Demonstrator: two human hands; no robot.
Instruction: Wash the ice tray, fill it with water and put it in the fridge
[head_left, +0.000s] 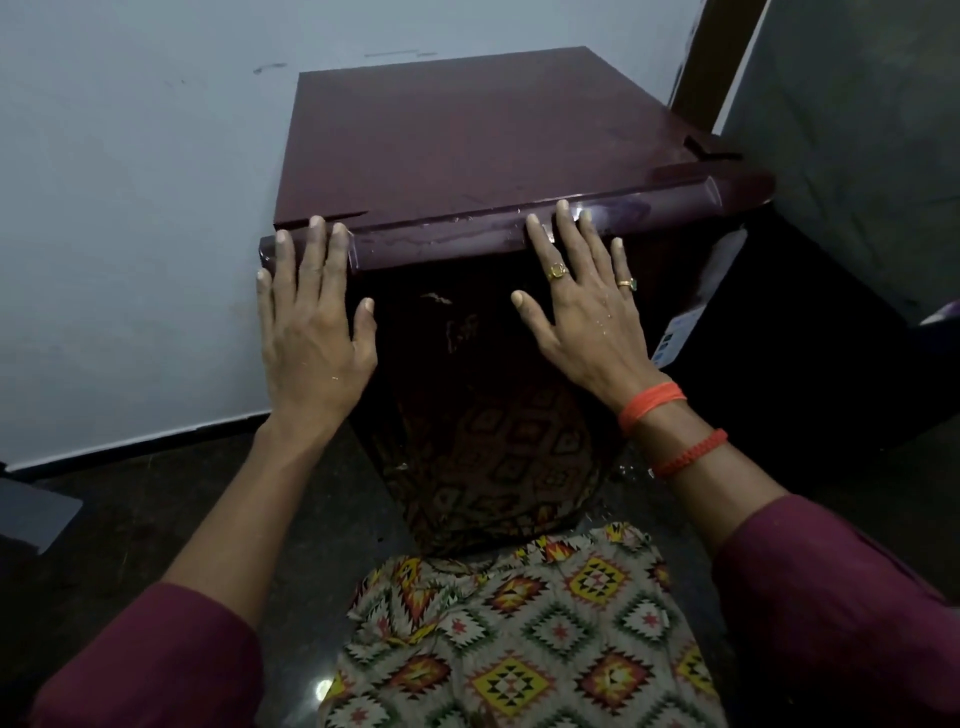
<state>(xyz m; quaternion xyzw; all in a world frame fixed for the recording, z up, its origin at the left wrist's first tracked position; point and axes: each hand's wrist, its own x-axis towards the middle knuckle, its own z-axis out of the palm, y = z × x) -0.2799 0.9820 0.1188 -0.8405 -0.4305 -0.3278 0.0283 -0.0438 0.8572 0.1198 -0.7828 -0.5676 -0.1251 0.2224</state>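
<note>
Fridge, maroon, sits at 12 o'clock from the person, door flush with the cabinet. Left hand lies flat on the door's top corner at 10 o'clock, fingers straight and spread, tips on the top edge. Right hand lies flat at 2 o'clock in the same pose, rings on two fingers, orange threads on the wrist. Neither hand holds anything. Water drops sit on the top edge between the hands. Ice tray: cannot tell where it is. Patterned garment at 6 o'clock.
</note>
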